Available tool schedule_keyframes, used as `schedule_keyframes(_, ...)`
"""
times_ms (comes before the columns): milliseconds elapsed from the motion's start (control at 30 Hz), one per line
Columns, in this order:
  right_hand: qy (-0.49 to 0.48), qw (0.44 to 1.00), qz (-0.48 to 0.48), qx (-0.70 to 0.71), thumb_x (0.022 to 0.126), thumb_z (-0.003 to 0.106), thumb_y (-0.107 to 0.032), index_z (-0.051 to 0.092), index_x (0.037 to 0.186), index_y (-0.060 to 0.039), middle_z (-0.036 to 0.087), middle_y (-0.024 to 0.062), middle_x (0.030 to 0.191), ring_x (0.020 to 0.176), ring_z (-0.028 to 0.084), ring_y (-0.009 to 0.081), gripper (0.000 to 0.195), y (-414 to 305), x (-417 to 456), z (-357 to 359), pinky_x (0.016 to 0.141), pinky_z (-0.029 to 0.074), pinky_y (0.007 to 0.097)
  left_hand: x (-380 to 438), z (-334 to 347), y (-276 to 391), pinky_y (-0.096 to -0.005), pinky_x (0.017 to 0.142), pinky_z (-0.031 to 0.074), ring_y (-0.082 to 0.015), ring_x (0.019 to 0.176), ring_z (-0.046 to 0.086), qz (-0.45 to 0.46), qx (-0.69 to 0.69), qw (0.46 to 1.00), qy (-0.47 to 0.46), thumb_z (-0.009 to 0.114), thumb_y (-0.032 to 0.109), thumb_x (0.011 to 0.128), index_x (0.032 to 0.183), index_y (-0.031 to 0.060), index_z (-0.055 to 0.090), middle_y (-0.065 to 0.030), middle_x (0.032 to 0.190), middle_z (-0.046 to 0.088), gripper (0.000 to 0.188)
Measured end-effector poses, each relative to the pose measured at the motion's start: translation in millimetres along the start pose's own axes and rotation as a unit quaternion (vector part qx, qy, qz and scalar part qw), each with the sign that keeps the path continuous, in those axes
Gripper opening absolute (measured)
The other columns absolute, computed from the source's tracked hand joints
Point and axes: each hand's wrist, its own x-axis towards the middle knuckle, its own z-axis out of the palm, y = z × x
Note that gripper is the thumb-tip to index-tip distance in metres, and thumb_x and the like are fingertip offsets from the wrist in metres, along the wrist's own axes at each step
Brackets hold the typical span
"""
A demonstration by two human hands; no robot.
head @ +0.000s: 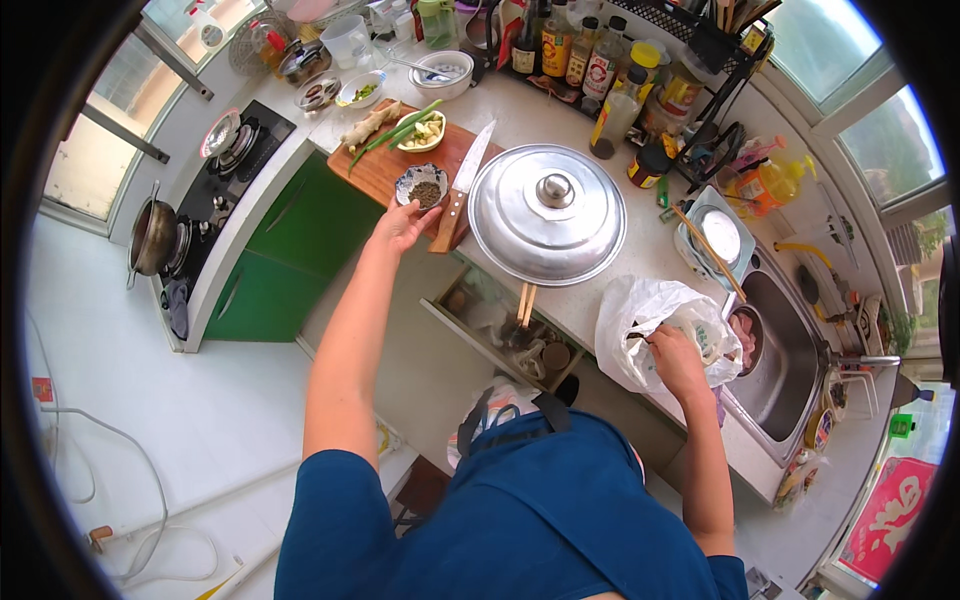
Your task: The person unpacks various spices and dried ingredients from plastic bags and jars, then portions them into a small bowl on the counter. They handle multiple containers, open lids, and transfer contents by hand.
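Observation:
My left hand [403, 227] holds a small blue-and-white bowl [421, 187] by its near side, over the wooden cutting board [379, 176]. Small brown spice grains lie inside the bowl. Just right of it rests a kitchen knife [466, 180], its wooden handle towards me. At the mouth of a white plastic bag [626, 360] is my right hand [677, 361], fingertips dipping inside. Dark bits show near those fingers, but whether they pinch anything is hidden. Between my hands sits a large domed metal lid [517, 225], with chopsticks [526, 304] jutting out below it.
An open drawer [495, 330] juts out below the counter. Ginger [371, 124], green onion [394, 137] and a bowl of garlic [421, 135] are on the board. Sauce bottles [577, 52] line the back. Right is a sink [787, 397] with meat [742, 337]; left, a gas stove [225, 165].

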Motion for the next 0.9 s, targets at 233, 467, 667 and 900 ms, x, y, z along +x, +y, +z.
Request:
schedule_keyframes(233,-0.001,1.0,0.009,-0.026,0.086,0.059,-0.007,0.065,0.093,-0.0022,0.063,0.0144,0.095,0.096,0.061,0.0357,0.01,2,-2,3,0.084,0.048,0.0449,15,-1,-11,-0.0422,0.086,0.06,-0.0317,0.104,0.064,0.012,0.056,0.998,0.015,0.049,0.016,0.102,0.138,0.0132,0.041,-0.0152,0.127,0.056,0.037)
schedule_keyframes(467,0.069,0.995,-0.074,-0.028,0.075,0.053,0.004,0.065,0.098,-0.0051,0.064,0.0099,0.105,0.103,0.06,0.031,0.028,1,-13,-15,0.089,0.048,0.0406,-31,-65,20,-0.0323,0.084,0.055,-0.0241,0.095,0.063,0.044,-0.039,0.998,-0.007,0.051,0.015,0.101,0.126,-0.0054,0.048,-0.0229,0.111,0.061,0.033)
schedule_keyframes(667,0.074,0.997,0.011,0.005,0.079,0.056,-0.001,0.065,0.097,-0.0031,0.062,0.0122,0.098,0.093,0.062,0.0333,0.02,1,-22,-47,0.08,0.05,0.0431,-257,170,-75,-0.0331,0.095,0.05,-0.0189,0.105,0.06,0.243,0.122,0.94,-0.205,0.052,0.0,0.092,0.136,-0.0008,0.043,-0.0175,0.12,0.059,0.045)
schedule_keyframes(900,0.133,0.979,-0.145,-0.054,0.073,0.062,-0.006,0.066,0.094,-0.006,0.062,0.0078,0.107,0.11,0.056,0.0267,0.022,22,-2,-54,0.091,0.044,0.0397,-238,259,-216,-0.0364,0.086,0.052,-0.0269,0.095,0.063,0.224,0.42,0.771,-0.424,0.055,-0.004,0.088,0.112,0.001,0.056,-0.015,0.105,0.061,0.025)
